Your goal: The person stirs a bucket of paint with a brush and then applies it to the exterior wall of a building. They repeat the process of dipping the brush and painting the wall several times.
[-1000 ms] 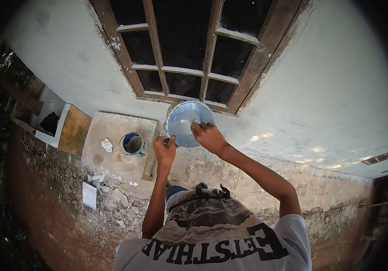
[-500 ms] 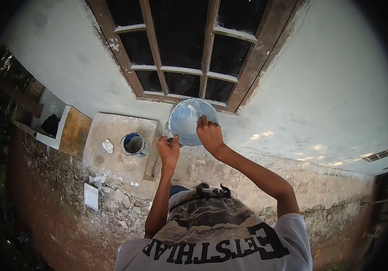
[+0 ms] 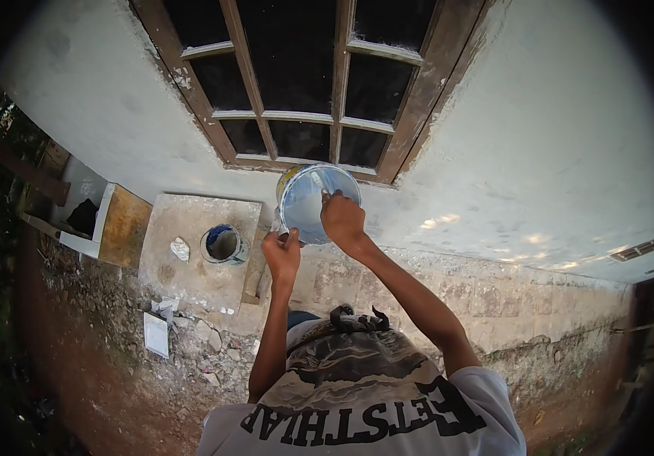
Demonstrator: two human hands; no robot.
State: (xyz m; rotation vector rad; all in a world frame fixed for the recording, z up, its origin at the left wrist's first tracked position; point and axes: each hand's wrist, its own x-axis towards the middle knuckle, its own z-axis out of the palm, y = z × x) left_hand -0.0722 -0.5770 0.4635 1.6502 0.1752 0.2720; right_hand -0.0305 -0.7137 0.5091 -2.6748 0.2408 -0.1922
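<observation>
Centrally, bucket point(image 3: 291, 201) beyond left grip point(image 3: 282, 253) clamped on its rim, pale tool point(image 3: 318, 180) inside, clasped in right grip point(image 3: 342, 216)

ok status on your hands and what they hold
Left hand holding round, pale-blue, paint-smeared bucket by its edge. Right hand gripping slim whitish tool, tip at the bucket's mouth. Nothing seen blocking either hand.

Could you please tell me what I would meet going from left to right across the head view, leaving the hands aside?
Dark bundle, brown-stained panel, crumpled white scrap, smaller bucket, larger bucket, slatted wall vent.
</observation>
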